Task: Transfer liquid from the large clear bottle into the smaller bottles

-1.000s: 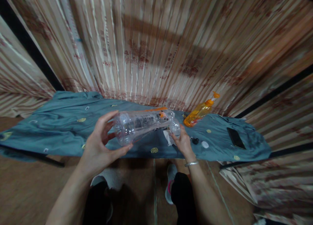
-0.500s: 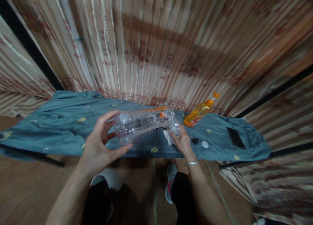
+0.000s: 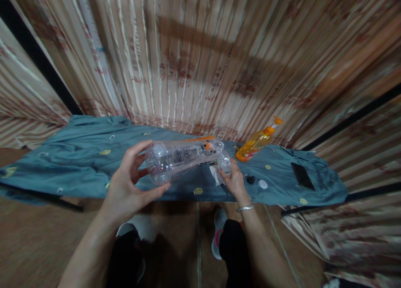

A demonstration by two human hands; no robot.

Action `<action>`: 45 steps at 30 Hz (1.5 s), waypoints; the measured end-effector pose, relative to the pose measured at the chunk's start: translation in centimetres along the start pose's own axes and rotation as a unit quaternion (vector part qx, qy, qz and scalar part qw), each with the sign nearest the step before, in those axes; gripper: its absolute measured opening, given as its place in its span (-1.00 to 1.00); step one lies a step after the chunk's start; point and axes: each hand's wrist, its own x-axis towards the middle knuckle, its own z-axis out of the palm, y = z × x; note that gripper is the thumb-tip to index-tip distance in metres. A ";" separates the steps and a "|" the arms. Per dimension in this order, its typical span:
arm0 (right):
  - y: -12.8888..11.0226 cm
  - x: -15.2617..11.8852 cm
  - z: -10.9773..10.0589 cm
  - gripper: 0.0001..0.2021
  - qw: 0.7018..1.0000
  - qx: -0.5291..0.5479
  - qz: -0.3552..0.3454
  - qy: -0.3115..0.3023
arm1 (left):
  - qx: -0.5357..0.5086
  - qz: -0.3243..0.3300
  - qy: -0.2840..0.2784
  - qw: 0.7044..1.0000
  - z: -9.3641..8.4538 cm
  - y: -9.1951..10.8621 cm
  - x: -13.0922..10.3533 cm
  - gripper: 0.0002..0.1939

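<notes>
A large clear plastic bottle (image 3: 184, 157) with an orange stripe and printed label lies sideways in the air over the cloth. My left hand (image 3: 130, 187) grips its base end, thumb below and fingers above. My right hand (image 3: 233, 179) holds its narrower end at the right. Just beneath that end a white piece of tissue (image 3: 216, 175) shows, partly hidden by the bottle and hand. Near my right hand are a small black object (image 3: 250, 179) and a white round disc (image 3: 263, 184).
A pump bottle of orange liquid (image 3: 255, 145) stands tilted in view behind my right hand. On the blue cloth-covered table (image 3: 90, 162), a dark phone (image 3: 302, 176) lies at the right. Striped curtains (image 3: 188, 62) hang behind, with black poles (image 3: 37, 49) at the sides.
</notes>
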 end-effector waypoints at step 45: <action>-0.2 -0.1 0.1 -0.38 1.000 -0.009 -0.009 0.005 | -0.034 0.002 -0.003 0.999 -0.1 0.2 0.1 -0.07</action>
